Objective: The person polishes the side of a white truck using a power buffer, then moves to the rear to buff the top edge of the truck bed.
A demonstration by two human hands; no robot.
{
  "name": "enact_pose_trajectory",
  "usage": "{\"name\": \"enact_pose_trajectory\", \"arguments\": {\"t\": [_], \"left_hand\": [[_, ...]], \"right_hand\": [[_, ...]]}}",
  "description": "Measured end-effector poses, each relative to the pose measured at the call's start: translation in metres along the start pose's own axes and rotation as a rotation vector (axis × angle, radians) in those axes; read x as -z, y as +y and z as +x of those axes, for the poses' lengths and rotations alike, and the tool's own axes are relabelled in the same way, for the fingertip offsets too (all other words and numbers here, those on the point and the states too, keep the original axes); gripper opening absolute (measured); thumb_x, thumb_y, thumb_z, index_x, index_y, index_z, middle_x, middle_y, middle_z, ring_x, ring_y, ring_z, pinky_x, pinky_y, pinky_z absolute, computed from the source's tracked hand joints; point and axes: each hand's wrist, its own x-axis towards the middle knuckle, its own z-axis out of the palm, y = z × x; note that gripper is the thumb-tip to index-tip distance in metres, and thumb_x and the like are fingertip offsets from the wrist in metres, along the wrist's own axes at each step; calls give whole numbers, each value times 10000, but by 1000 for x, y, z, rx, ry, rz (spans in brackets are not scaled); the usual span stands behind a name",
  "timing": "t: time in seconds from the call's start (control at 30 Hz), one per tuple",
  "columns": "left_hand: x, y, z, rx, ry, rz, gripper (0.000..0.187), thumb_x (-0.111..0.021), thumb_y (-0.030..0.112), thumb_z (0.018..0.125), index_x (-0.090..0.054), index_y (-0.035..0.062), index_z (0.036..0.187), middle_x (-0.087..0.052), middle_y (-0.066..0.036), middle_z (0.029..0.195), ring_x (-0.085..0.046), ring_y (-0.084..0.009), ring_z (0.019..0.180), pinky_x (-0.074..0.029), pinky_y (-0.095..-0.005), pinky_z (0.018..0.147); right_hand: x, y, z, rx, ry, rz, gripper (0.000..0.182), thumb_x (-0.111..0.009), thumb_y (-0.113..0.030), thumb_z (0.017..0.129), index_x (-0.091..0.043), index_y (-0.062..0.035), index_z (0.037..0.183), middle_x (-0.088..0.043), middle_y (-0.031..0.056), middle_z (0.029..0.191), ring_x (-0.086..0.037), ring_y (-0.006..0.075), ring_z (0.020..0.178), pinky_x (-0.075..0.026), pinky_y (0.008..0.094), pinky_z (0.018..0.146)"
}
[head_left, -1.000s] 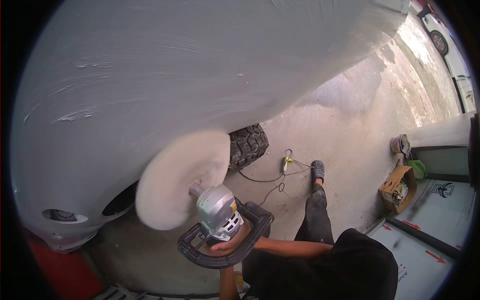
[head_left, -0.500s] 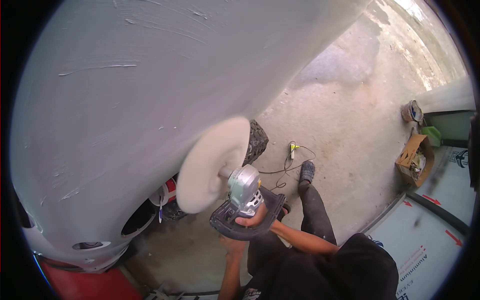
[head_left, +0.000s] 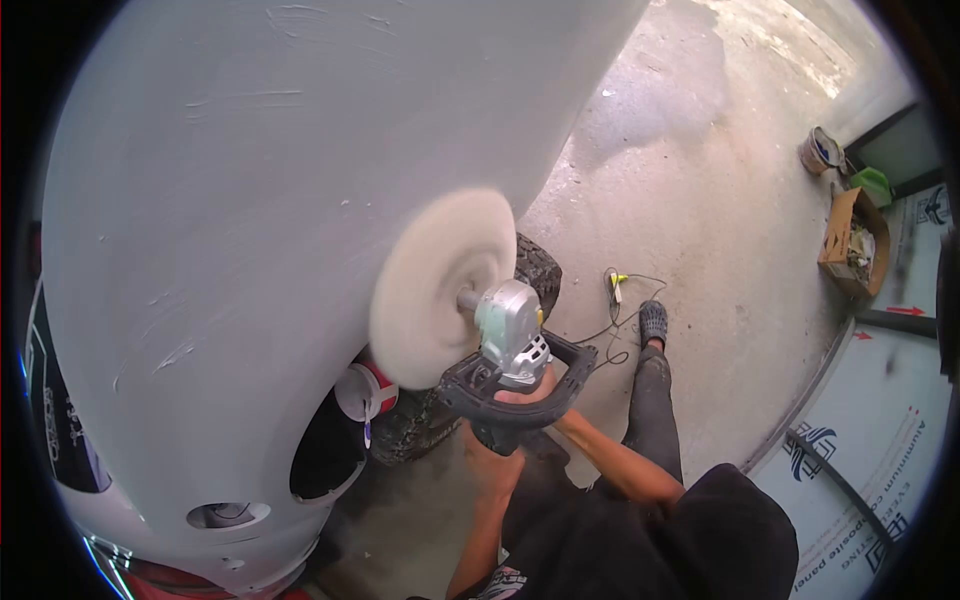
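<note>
A power polisher (head_left: pixel 510 325) with a silver head and a black loop handle is in front of me. Its big round off-white pad (head_left: pixel 425 300), blurred by motion, faces the grey curved body panel of a vehicle (head_left: pixel 250 240) and appears to lie against it. My right hand (head_left: pixel 535 385) is closed around the polisher's body, inside the loop handle. Lower down, my left hand (head_left: pixel 492 465) is closed around the tool's rear end. Pale streaks mark the panel's surface. The handle partly hides the fingers of both hands.
A black tyre (head_left: pixel 410 425) and a white-and-red container (head_left: pixel 362 392) sit beneath the panel. A cable with a yellow-green plug (head_left: pixel 617 283) lies on the concrete floor near my foot (head_left: pixel 653 322). A cardboard box (head_left: pixel 855 243) and a bucket (head_left: pixel 822 150) stand by the right wall.
My view has shifted, so the floor things appear farther right. The polisher sits slightly higher and farther right in view, its pad still along the panel. Both hands keep their hold.
</note>
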Motion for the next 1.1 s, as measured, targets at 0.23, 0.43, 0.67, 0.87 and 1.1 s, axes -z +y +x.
{"name": "enact_pose_trajectory", "arguments": {"t": [0.23, 0.43, 0.67, 0.87, 1.1], "left_hand": [[88, -54, -33, -246, 2, 152, 648, -804, 98, 742, -462, -40, 1275, -703, -210, 974, -719, -407, 839, -555, -477, 710], [78, -40, -37, 7, -32, 183, 793, -789, 92, 745, -347, -38, 1391, -687, -252, 1012, -698, -466, 887, -543, -523, 755], [2, 55, 42, 35, -179, 140, 885, -761, 39, 748, -267, 35, 1482, -663, -316, 1030, -672, -542, 858, -518, -573, 757], [-20, 83, 64, 4, -175, 65, 894, -766, 53, 760, -266, 66, 1502, -676, -312, 1056, -677, -529, 919, -526, -563, 785], [53, 20, 31, -19, -153, 130, 864, -787, 78, 749, -339, 50, 1487, -673, -312, 1109, -672, -524, 969, -531, -540, 838]], "right_hand": [[-97, 13, -55, -10, -174, 89, 699, -902, -363, 745, -585, -31, 1272, -670, 61, 1146, -648, 187, 1042, -536, 348, 924], [-76, 20, -41, 11, -108, 103, 689, -880, -373, 767, -573, -33, 1282, -663, 65, 1162, -642, 188, 1054, -531, 351, 933], [37, 23, 27, 111, 118, 56, 679, -854, -385, 793, -560, -36, 1295, -654, 69, 1180, -635, 189, 1066, -524, 355, 943], [56, 5, 45, 119, 191, 35, 670, -832, -395, 815, -549, -38, 1305, -647, 72, 1195, -629, 190, 1078, -518, 358, 952], [-23, 30, 1, 108, 113, 33, 660, -807, -407, 840, -536, -40, 1318, -639, 77, 1214, -622, 191, 1090, -511, 362, 962]]}}
